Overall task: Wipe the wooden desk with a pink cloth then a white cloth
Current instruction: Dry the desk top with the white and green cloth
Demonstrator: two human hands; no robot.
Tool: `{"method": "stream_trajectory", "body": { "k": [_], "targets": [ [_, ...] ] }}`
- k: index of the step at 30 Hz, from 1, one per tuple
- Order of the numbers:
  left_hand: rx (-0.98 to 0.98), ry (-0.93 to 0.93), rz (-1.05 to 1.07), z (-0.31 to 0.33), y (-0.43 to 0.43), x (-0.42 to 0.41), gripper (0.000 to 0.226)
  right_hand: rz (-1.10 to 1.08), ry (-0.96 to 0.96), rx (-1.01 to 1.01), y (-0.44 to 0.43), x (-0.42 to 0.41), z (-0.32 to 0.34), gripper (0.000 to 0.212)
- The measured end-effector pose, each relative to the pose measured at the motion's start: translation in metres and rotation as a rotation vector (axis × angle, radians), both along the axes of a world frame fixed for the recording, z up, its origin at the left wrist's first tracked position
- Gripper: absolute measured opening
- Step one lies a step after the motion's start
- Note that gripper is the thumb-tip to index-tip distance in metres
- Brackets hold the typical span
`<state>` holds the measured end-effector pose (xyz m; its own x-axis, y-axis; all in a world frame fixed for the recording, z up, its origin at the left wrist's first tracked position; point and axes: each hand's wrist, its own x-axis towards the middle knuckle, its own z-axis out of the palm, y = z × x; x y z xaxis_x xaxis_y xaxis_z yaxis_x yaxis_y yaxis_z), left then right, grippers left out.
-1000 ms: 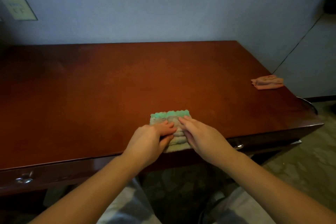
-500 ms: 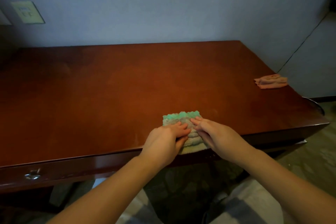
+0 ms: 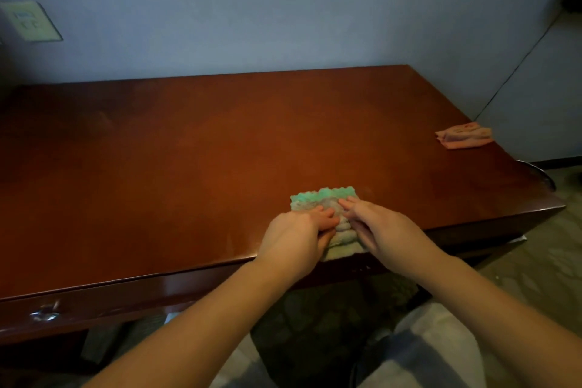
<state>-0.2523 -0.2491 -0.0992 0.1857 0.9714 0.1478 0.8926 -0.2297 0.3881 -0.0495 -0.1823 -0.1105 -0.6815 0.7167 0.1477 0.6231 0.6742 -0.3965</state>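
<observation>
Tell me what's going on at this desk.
A person handles a folded white cloth with a green edge at the near edge of the wooden desk. The left hand seems to pinch it between fingers and thumb; the right hand presses on it with straight fingers. The pink cloth lies untouched near its right edge.
</observation>
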Motion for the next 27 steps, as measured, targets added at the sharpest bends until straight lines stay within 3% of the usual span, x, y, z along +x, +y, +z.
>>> {"method": "stream_trajectory", "body": {
  "k": [6,11,18,22,27],
  "targets": [
    [0.005,-0.029,-0.057,-0.004,-0.01,0.02,0.041,0.02,0.043,0.003,-0.011,0.029,-0.007,0.036],
    [-0.008,0.027,-0.081,0.007,0.017,0.027,0.039,-0.062,0.023,-0.022,0.015,0.024,-0.001,0.022],
    [-0.015,0.042,-0.107,0.004,0.01,0.032,0.041,-0.029,-0.002,-0.085,0.006,0.04,-0.001,0.035],
    [-0.03,0.069,-0.092,0.007,0.036,0.03,0.042,-0.086,-0.036,-0.116,0.031,0.029,0.01,0.02],
    [-0.024,0.028,-0.094,0.001,0.027,0.026,0.041,-0.049,-0.017,-0.115,0.018,0.035,0.007,0.016]
  ]
}}
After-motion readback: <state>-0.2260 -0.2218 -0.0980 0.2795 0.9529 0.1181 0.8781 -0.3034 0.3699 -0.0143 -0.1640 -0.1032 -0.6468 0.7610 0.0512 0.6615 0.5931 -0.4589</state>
